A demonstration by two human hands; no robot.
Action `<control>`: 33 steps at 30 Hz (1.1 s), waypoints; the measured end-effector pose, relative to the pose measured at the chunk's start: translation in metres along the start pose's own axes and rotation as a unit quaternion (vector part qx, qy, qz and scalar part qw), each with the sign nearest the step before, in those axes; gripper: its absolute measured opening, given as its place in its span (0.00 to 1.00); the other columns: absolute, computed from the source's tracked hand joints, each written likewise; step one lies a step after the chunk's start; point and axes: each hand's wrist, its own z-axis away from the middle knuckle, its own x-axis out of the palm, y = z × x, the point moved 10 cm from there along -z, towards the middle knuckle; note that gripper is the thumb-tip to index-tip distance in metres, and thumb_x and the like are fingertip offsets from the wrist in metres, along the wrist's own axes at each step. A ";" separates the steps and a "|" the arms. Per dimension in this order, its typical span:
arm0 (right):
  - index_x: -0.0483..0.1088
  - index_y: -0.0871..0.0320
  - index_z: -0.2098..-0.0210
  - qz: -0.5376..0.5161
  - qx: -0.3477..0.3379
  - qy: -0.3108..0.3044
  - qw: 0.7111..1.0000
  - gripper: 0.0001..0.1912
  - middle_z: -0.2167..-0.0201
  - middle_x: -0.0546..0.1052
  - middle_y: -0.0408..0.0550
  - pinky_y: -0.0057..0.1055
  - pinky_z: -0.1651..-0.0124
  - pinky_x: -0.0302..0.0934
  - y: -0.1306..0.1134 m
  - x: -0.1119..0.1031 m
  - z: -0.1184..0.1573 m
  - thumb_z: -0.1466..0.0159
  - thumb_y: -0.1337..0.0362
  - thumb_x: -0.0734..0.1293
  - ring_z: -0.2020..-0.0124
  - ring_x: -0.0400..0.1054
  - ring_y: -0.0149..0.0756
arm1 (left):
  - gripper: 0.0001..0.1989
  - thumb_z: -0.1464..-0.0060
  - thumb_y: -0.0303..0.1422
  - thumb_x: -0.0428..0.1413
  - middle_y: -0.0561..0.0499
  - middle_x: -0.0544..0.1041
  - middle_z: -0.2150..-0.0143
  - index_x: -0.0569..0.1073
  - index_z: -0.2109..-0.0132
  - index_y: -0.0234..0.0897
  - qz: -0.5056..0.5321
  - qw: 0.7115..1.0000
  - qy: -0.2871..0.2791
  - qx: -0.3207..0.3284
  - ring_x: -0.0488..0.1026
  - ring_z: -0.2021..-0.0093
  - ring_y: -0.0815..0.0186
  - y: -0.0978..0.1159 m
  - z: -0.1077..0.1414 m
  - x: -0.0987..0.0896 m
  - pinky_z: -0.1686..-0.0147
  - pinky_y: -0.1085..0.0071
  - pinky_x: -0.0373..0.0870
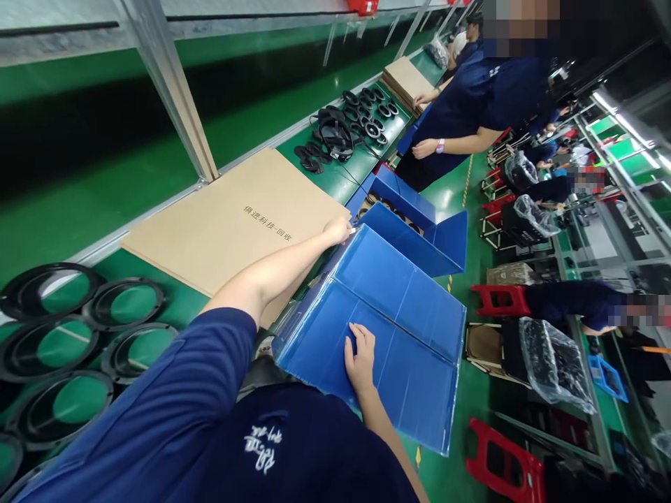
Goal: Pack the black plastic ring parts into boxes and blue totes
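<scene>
A closed blue box (398, 307) stands in front of me, its top flaps meeting along a seam. My left hand (338, 230) is at the box's far left corner with its fingers pressed together; a small whitish bit shows at the fingertips, too small to name. My right hand (361, 356) rests on the near flap, fingers spread and holding nothing. Left of the box, flat cardboard sheets (231, 216) with printed characters lie on the green table (183, 302).
Black rings (131, 304) fill the table's near left end. Farther along are black parts and cables (335, 133). An open blue box (419, 230) stands beyond mine, near a co-worker (461, 105). Red stools (506, 461) and bagged bins (556, 363) stand on the right.
</scene>
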 end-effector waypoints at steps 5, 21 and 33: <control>0.70 0.55 0.39 0.016 -0.033 0.023 0.999 0.20 0.45 0.73 0.58 0.51 0.38 0.65 0.000 -0.006 0.008 0.26 0.61 0.58 0.41 0.67 0.45 | 0.06 0.42 0.28 0.64 0.48 0.79 0.73 0.83 0.61 0.27 -0.050 0.997 -0.056 0.006 0.68 0.79 0.75 -0.010 0.026 -0.010 0.75 0.77 0.60; 0.71 0.58 0.41 0.001 -0.057 0.040 0.998 0.20 0.45 0.73 0.58 0.47 0.37 0.63 0.003 -0.008 0.002 0.26 0.59 0.59 0.41 0.66 0.43 | 0.17 0.38 0.37 0.57 0.51 0.82 0.67 0.82 0.48 0.35 -0.011 0.994 -0.094 0.058 0.69 0.80 0.74 -0.113 0.220 -0.011 0.74 0.77 0.66; 0.71 0.59 0.41 0.011 -0.075 0.054 0.996 0.20 0.46 0.74 0.58 0.47 0.37 0.62 0.000 -0.008 0.006 0.26 0.60 0.58 0.41 0.66 0.43 | 0.10 0.41 0.32 0.58 0.51 0.79 0.74 0.82 0.66 0.33 -0.120 0.991 0.028 0.055 0.70 0.81 0.71 -0.045 0.112 -0.003 0.74 0.75 0.62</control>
